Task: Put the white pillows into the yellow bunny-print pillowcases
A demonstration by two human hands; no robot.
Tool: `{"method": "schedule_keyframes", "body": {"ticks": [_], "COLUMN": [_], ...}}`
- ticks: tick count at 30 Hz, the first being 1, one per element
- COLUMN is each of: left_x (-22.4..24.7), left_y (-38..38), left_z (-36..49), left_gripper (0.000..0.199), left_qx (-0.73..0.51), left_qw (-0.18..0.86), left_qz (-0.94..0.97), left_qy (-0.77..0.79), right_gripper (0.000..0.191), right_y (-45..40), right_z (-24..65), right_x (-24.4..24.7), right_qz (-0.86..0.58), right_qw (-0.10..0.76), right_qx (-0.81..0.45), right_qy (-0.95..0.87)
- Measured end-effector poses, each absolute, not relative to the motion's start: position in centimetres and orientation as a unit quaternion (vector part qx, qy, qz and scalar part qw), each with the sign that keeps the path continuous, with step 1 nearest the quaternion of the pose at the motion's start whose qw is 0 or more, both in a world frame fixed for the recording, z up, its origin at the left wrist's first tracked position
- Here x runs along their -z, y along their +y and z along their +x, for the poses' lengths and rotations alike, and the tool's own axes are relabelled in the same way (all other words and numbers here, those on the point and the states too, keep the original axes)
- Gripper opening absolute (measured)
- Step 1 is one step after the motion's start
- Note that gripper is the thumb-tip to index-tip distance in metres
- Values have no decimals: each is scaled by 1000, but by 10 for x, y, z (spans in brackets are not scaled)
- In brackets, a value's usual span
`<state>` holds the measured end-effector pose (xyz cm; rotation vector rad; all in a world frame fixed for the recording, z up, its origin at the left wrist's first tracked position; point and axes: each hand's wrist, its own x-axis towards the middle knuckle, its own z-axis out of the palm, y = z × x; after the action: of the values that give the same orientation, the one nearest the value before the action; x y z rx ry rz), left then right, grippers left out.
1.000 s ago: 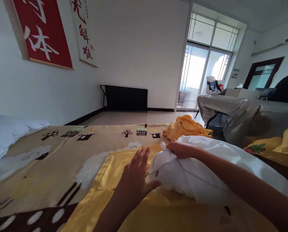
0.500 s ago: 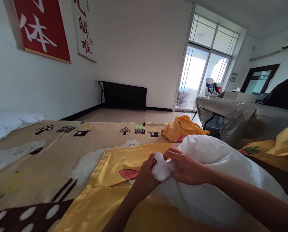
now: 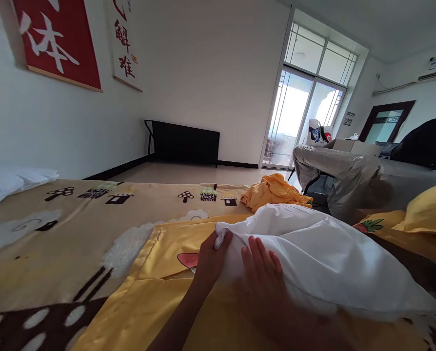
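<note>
A puffy white pillow (image 3: 320,248) with a seamed edge lies at the right of centre. My left hand (image 3: 209,261) pinches its near-left corner between thumb and fingers. My right hand (image 3: 264,278) rests against the pillow's side, fingers stretched out and slightly spread; its wrist is blurred. Beneath both hands spreads a shiny yellow cloth cover (image 3: 159,302) with a printed carrot (image 3: 188,260), partly hidden by my left hand. The pillow hides the cover's right part.
A beige patterned blanket (image 3: 86,234) lies under everything. Crumpled orange cloth (image 3: 272,190) sits behind the pillow, and a yellow cushion (image 3: 428,212) is at the right. White bedding (image 3: 16,183) lies at the left edge. Farther back stand a plastic-covered table (image 3: 324,156) and a black folded frame (image 3: 185,144).
My right hand has left the bunched corner, moved down and opened against the pillow's side. The pillow now lies more spread out; my left hand keeps the corner, shifted slightly left.
</note>
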<state>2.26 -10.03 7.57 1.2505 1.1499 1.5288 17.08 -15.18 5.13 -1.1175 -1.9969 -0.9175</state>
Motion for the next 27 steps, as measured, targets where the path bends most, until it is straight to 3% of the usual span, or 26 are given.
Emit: {"method": "schedule_keyframes", "body": {"ticks": [3,7,10,14,19,24,27], "left_x": [-71,-66,-67,-70,-77,-83,-87], "left_y": [-99,-97,-98,-103,-105,-93,-95], "left_z": [23,25,27,28,20,-1,-8], "left_gripper": [54,57,52,38,32,55,51], "left_qx": [-615,-605,-604,-598,-585,-559,-410], "left_qw": [481,516,471,338,260,322,460], "left_qz": [456,449,479,574,652,638,654], "left_qy": [428,409,429,446,406,421,439], "right_gripper": [64,64,76,85,37,31,25], "right_y": [-119,-91,-86,-80,-69,-73,-78], "right_z": [197,222,213,191,196,224,234], "right_x": [-68,-94,-106,-104,-91,-103,-113], "right_qz": [-351,-325,-323,-309,-326,-307,-283], "right_qw": [349,297,273,266,329,457,492], "right_qx": [325,220,165,103,78,102,110], "right_qy": [-806,-870,-891,-907,-883,-828,-816]}}
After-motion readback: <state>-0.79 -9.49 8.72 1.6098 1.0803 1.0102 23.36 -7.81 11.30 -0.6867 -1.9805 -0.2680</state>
